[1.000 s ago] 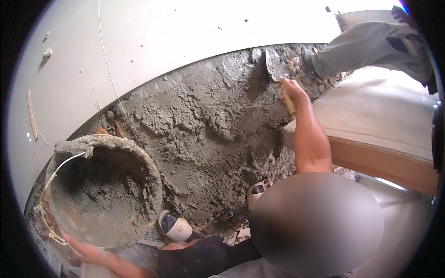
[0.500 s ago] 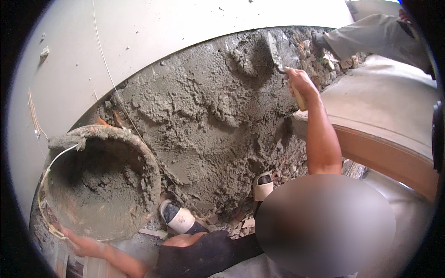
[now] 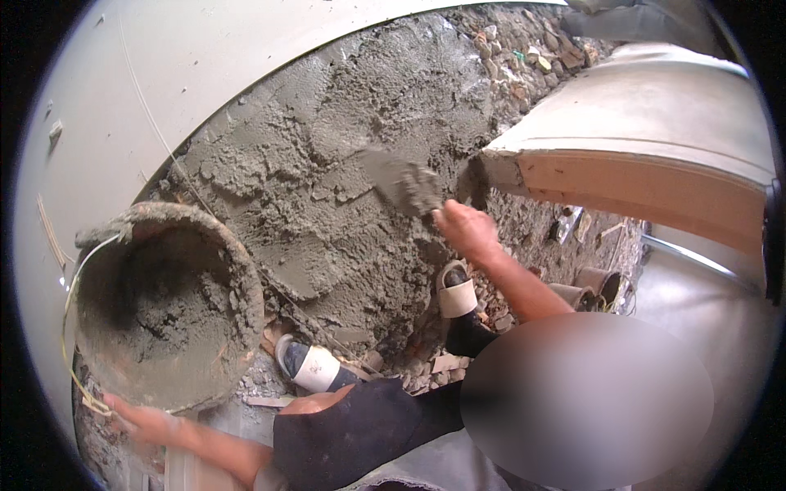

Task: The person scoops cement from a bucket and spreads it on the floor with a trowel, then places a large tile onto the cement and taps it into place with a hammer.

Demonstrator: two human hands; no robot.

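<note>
My right hand [image 3: 471,231] is closed round the handle of a trowel, held over the wet mortar bed [image 3: 327,123]. The trowel blade [image 3: 401,182] carries a lump of grey mortar and is slightly blurred. At the lower left my left hand [image 3: 135,419] grips the wire handle [image 3: 70,344] of a bucket, beside its near rim. This round, mortar-crusted bucket [image 3: 250,270] is tipped with its mouth toward me. Mortar [image 3: 180,327] lies inside it.
A pale wall [image 3: 246,41] borders the mortar at the back left. A brown-edged slab or step [image 3: 639,192] juts in from the right. My sandalled feet [image 3: 315,368] stand among rubble. Loose stones [image 3: 532,61] and another person's trouser leg [image 3: 647,23] are at the far right.
My right hand has drawn the trowel from the far right back toward me and to the left, and its blade now holds mortar. My left hand stays at the bucket handle. The view has shifted.
</note>
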